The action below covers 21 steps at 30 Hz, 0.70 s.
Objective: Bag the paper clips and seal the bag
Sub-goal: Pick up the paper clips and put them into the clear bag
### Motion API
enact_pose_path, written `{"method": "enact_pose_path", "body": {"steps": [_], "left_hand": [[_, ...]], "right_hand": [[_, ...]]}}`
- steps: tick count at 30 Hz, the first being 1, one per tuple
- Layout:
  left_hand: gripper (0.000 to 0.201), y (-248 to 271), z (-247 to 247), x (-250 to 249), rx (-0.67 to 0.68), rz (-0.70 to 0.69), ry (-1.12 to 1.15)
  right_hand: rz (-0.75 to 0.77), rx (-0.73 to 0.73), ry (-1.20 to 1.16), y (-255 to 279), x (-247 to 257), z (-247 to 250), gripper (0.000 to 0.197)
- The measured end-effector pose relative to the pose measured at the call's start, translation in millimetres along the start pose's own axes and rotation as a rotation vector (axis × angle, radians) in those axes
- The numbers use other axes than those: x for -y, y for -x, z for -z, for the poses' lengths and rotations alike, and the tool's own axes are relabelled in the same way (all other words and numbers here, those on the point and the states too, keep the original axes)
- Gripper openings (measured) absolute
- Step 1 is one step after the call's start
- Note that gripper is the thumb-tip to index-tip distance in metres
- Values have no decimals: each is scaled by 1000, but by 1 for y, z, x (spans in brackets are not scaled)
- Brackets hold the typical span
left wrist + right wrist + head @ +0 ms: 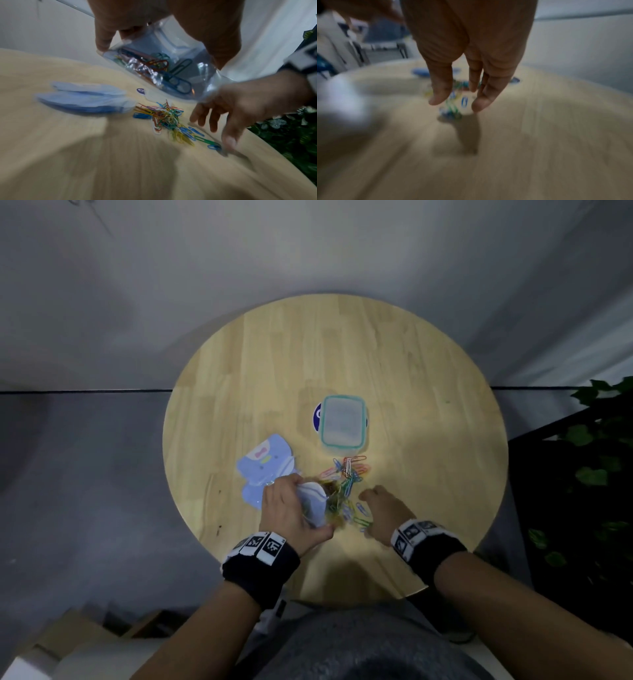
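Note:
My left hand (291, 508) grips a clear zip bag (164, 65) just above the round wooden table (428, 392), its mouth turned right; several coloured paper clips show through the plastic. A loose heap of coloured paper clips (347, 477) (166, 117) lies on the table to the right of the bag. My right hand (383, 511) hovers over the near end of the heap with fingers (440, 86) straight and spread, holding nothing. In the right wrist view, which is blurred, a few paper clips (453, 109) lie under the fingertips.
A clear lidded box with a teal rim (343, 421) stands behind the heap on a blue sticker. A stack of blue cartoon-printed bags (265, 465) lies to the left. Green leaves (589, 474) hang beyond the table's right edge.

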<state>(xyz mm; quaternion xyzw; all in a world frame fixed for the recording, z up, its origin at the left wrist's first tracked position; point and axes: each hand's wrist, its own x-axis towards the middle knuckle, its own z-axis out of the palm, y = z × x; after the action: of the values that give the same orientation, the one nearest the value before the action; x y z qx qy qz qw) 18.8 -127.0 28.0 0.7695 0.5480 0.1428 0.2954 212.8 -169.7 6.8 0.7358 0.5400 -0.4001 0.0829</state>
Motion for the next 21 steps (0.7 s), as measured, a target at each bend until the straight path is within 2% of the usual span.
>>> {"method": "enact_pose_path", "body": {"steps": [2, 7, 9, 12, 14, 19, 21], "left_hand": [[92, 2, 4, 7, 11, 0, -23], [84, 5, 18, 20, 5, -24, -66], [84, 6, 22, 23, 14, -37, -73], [83, 6, 25, 28, 33, -55, -85], [84, 7, 26, 30, 54, -60, -100], [89, 5, 22, 37, 95, -45, -134], [90, 5, 19, 41, 109, -54, -126]], "right_hand": [[15, -12, 37, -3, -3, -16, 63], [0, -160, -78, -12, 2, -28, 39], [-39, -205, -159, -17, 7, -30, 37], [-83, -245, -239, -19, 17, -37, 52], [-84, -236, -188, -19, 22, -41, 61], [-65, -265, -88, -19, 21, -44, 34], [-53, -307, -84, -19, 19, -45, 30]]}}
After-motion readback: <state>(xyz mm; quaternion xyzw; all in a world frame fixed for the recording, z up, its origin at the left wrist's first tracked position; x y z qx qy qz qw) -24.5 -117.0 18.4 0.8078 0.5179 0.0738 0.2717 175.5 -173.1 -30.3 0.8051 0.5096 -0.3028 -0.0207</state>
